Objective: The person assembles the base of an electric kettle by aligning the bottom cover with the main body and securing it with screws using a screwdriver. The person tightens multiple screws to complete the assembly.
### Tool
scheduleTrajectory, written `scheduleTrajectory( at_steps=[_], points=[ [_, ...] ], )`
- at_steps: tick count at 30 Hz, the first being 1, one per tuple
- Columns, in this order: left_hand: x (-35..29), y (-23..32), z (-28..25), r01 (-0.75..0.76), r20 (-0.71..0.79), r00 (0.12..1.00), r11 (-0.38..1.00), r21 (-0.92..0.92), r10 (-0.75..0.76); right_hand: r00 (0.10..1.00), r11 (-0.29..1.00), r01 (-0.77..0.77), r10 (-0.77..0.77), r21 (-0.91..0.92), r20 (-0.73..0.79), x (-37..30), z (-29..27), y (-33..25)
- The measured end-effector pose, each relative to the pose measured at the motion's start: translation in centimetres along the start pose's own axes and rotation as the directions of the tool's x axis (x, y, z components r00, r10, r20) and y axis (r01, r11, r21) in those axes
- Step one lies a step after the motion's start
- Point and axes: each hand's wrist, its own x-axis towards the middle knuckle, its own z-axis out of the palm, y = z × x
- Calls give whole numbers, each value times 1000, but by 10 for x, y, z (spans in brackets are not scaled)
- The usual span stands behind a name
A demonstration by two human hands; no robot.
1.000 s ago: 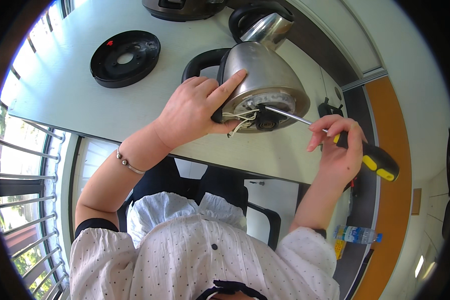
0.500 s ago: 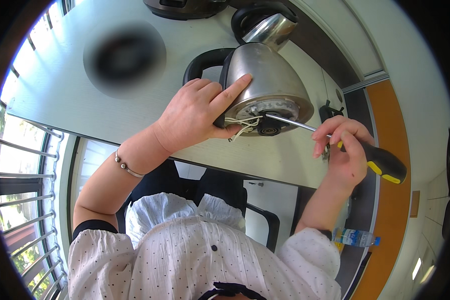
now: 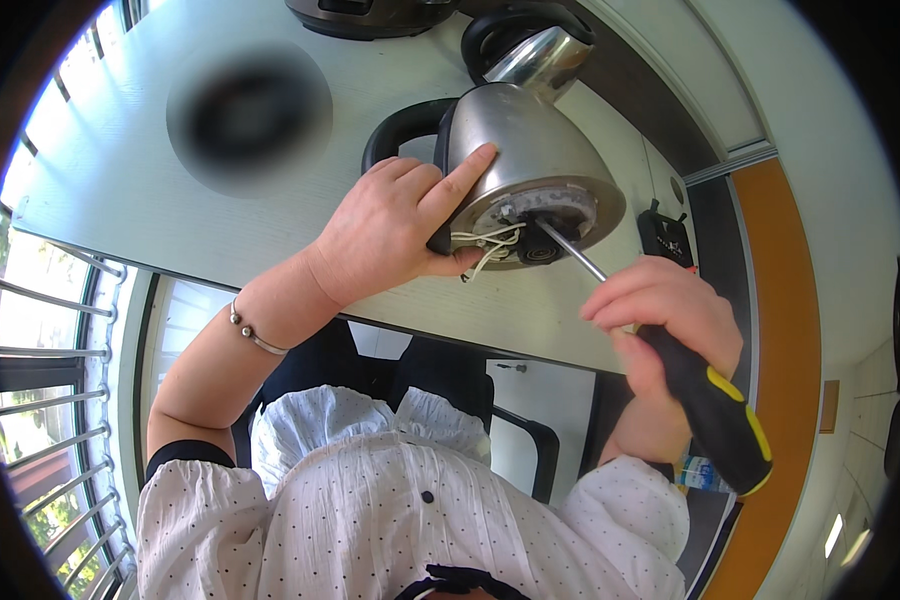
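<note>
A stainless steel electric kettle (image 3: 525, 135) lies tipped on the table, its opened underside facing me. White wires (image 3: 492, 243) hang from the base beside a round black connector (image 3: 540, 247). My left hand (image 3: 395, 220) grips the kettle at its black handle side, index finger stretched along the metal body, thumb by the wires. With closed fingers my right hand (image 3: 675, 315) holds a screwdriver (image 3: 705, 410) with a black and yellow handle. The screwdriver's shaft slopes up to the left, its tip inside the base near the connector; the exact contact point is hidden.
The pale table (image 3: 270, 235) has a dark rounded appliance (image 3: 375, 15) at its far edge. A kettle-like steel vessel with a black handle (image 3: 540, 65) sits behind the first. A small black object (image 3: 665, 238) lies at right. A plastic bottle (image 3: 703, 475) is partly behind my right arm.
My right hand has moved down and toward me, and the screwdriver now slants more steeply, its handle lower. The kettle has shifted slightly up and left, still in my left hand.
</note>
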Motion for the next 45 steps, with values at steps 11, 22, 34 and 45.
scheduleTrajectory(
  at_steps=[11, 22, 34, 45],
  points=[
    [2, -1, 0, 13, -23, 1000, 1000, 10, -13, 996, 954, -82, 85, 289, 4, -16, -21, 31],
    [2, -4, 3, 57, -44, 997, 998, -5, -57, 994, 882, -15, 66, 470, -91, -30, -15, 54],
    [5, -2, 2, 206, -49, 976, 976, -69, -210, 896, 805, 223, 53, 550, -440, -82, 4, 62],
    [5, -6, 1, 303, -53, 947, 937, -177, -316, 877, 831, 126, 162, 542, -452, -99, 48, 50]
  ],
)
